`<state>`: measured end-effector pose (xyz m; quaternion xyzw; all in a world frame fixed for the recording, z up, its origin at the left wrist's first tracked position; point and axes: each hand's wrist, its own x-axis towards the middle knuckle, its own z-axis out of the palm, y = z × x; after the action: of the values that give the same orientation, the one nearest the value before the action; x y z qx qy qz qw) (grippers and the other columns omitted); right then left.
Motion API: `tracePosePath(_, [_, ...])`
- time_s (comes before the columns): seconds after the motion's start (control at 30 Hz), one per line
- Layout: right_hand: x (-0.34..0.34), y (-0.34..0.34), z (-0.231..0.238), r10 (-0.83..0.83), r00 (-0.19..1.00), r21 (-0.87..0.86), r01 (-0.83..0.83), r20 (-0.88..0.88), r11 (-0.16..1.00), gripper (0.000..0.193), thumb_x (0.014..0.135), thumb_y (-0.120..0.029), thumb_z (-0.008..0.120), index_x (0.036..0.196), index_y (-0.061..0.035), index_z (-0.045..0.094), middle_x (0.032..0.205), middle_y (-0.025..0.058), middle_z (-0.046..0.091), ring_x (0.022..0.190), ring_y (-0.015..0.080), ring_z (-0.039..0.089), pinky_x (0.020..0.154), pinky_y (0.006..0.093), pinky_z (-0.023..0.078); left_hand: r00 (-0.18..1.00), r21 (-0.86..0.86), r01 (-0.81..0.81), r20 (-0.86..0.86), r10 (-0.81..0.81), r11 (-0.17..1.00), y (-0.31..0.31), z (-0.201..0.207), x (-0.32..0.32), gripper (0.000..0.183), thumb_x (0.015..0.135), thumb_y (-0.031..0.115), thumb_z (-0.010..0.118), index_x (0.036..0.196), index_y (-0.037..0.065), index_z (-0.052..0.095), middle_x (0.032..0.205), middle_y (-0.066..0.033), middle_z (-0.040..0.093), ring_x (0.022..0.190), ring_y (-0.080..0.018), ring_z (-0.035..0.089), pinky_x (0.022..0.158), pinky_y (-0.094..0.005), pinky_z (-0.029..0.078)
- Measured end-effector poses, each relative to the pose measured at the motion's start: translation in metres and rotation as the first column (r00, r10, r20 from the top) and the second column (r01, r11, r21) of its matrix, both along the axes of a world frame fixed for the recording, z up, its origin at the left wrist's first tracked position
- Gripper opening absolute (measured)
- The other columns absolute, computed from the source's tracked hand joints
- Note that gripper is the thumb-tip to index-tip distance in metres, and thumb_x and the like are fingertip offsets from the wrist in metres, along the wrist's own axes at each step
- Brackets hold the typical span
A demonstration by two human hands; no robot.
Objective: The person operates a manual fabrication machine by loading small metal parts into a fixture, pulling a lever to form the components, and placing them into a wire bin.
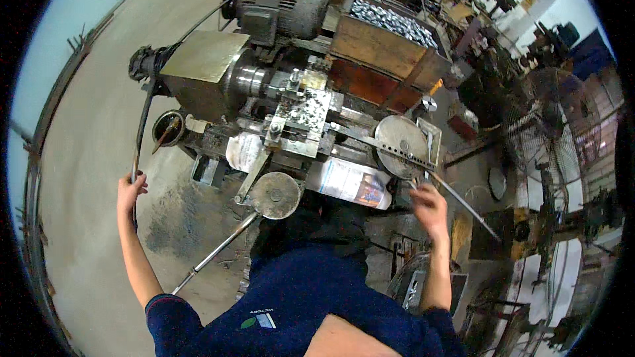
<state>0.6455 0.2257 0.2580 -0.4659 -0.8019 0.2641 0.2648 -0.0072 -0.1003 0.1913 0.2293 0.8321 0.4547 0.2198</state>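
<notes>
My left hand [132, 190] is closed round a long dark lever [140, 135] that hangs from the left end of a small metal lathe [248, 82]. Out to the right, my right hand [430, 210] is raised with its fingers bent together beside a round metal disc [401, 145]. What those fingers hold, if anything, is too small to name. Between my hands is the tool slide [301, 122], speckled with metal chips. A perforated flat bar [377, 140] runs from it over the disc. Nearer to me is a smaller disc [276, 196] with a long rod handle [215, 253].
Behind the lathe are an electric motor [281, 10] and a rusty box [377, 49] full of small shiny metal parts [390, 21]. A steel rod [466, 206] juts out past my right hand. A printed white sack [349, 183] lies under the slide. A fan [549, 116] stands at the right.
</notes>
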Motion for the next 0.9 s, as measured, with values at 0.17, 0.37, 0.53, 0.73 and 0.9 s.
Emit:
tracePosePath(0.17, [-0.215,0.039,0.08,0.677,0.733,0.285,-0.665,0.07,0.691,0.047,0.054,-0.008,0.058,0.101,-0.0042,0.061,0.113,0.0197,0.05,0.104,0.0351,0.051,0.088,0.0374,0.042,0.806,-0.414,-0.179,-0.582,-0.108,0.892,0.011,0.033,0.05,0.047,0.071,0.027,0.064,0.106,-0.002,0.052,0.077,-0.0201,0.06,0.075,-0.0368,0.059,0.067,-0.0426,0.046])
tracePosePath(0.37, [-0.368,0.069,0.061,0.481,0.581,0.271,-0.777,0.657,0.568,0.023,0.054,-0.018,0.061,0.069,-0.0007,0.063,0.088,0.0189,0.054,0.089,0.0336,0.054,0.079,0.0397,0.045,0.836,-0.404,-0.183,-0.544,-0.075,0.896,-0.025,0.036,0.072,0.042,0.072,0.024,0.065,0.105,0.002,0.051,0.071,-0.0181,0.059,0.071,-0.0368,0.059,0.063,-0.0438,0.045])
tracePosePath(0.53, [-0.39,0.085,0.038,0.508,0.656,0.173,-0.691,0.558,0.702,0.025,0.055,-0.018,0.061,0.072,0.0,0.065,0.092,0.0212,0.055,0.089,0.0345,0.056,0.081,0.0384,0.047,0.789,-0.343,-0.251,-0.614,-0.014,0.905,-0.033,0.013,0.064,0.03,0.072,0.021,0.063,0.089,0.0,0.052,0.069,-0.0225,0.057,0.072,-0.0418,0.056,0.063,-0.047,0.044])
tracePosePath(0.73, [-0.396,0.082,0.037,0.547,0.773,0.134,-0.609,0.322,0.782,0.026,0.053,-0.016,0.062,0.071,0.0018,0.063,0.088,0.0233,0.056,0.085,0.0381,0.056,0.077,0.0403,0.047,0.816,-0.426,-0.259,-0.577,-0.04,0.867,-0.02,0.031,0.069,0.027,0.073,0.02,0.062,0.085,-0.002,0.052,0.072,-0.0249,0.058,0.073,-0.0422,0.056,0.064,-0.0475,0.044])
tracePosePath(0.9, [-0.408,0.082,0.046,0.451,0.83,0.028,-0.486,0.327,0.873,0.027,0.054,-0.018,0.061,0.066,0.0068,0.06,0.077,0.027,0.059,0.074,0.0388,0.06,0.068,0.0379,0.05,0.733,-0.424,-0.293,-0.675,-0.083,0.857,-0.037,0.015,0.044,0.024,0.075,0.018,0.06,0.089,-0.001,0.054,0.074,-0.0238,0.059,0.073,-0.039,0.058,0.064,-0.046,0.046])
